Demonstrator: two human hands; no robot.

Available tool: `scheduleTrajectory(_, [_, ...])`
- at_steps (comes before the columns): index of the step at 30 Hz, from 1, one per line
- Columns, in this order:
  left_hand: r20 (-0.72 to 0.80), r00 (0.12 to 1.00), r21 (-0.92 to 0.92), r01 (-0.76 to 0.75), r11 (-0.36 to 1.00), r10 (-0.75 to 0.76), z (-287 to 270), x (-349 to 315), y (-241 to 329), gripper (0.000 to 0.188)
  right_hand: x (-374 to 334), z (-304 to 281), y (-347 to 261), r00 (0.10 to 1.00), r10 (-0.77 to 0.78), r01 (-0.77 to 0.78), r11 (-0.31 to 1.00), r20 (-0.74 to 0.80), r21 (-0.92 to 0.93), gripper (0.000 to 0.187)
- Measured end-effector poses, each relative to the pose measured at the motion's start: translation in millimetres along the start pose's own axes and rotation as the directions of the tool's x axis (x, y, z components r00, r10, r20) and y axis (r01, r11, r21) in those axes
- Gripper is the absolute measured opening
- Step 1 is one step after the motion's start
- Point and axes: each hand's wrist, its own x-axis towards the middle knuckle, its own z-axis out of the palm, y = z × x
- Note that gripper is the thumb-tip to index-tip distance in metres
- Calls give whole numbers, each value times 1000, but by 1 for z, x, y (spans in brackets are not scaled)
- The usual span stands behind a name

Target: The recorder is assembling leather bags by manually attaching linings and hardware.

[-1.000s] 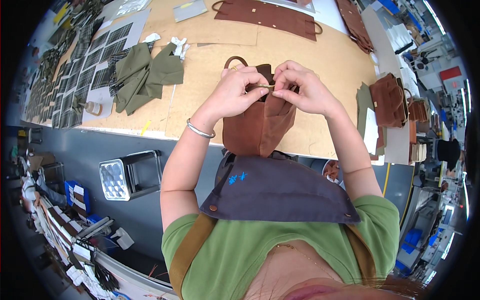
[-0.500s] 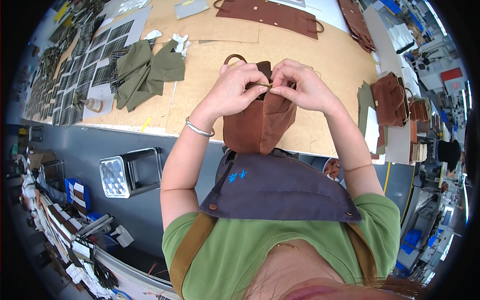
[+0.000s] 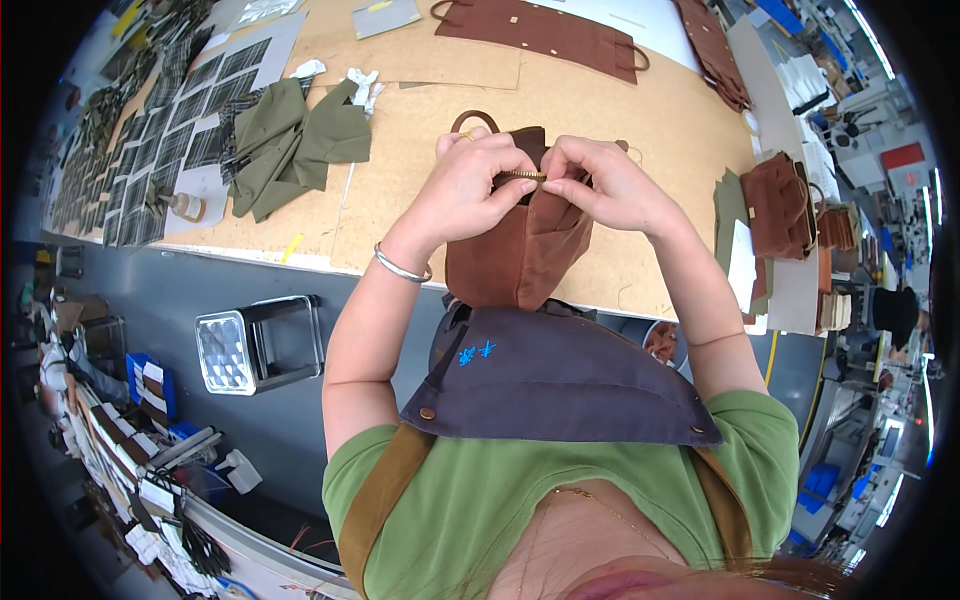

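A reddish-brown bag (image 3: 487, 262) with a rounded handle (image 3: 474, 119) stands at the table's near edge, against my apron (image 3: 570, 375). Across its top opening runs a brass-toothed zipper (image 3: 523, 175). My left hand (image 3: 482, 180) pinches the zipper from the left, thumb against fingers. From the other side my right hand (image 3: 600, 182) pinches the zipper's end, its fingertips almost meeting those of the left. The fingers hide part of the zipper, and whether a slider is between them cannot be made out.
Olive fabric pieces (image 3: 290, 145) and plaid pieces (image 3: 200, 100) lie on the table's left. A flat brown bag panel with handles (image 3: 540, 38) lies at the back. Brown bags (image 3: 780, 205) stand at the right edge. A metal stool (image 3: 258, 345) is on the floor at left.
Both hands keep their pinch at the zipper and have shifted only slightly. The bag stays in place.
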Motion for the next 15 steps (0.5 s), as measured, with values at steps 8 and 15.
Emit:
scheduleTrajectory(8, [-71, 995, -10, 66, 998, -67, 3, -6, 10, 10, -2, 1, -1, 999, 29, -21, 978, -34, 209, 27])
scheduleTrajectory(15, [-274, 955, 43, 130, 991, -113, 23, -29, 23, 17, -6, -5, 6, 996, 84, -70, 953, -37, 294, 27])
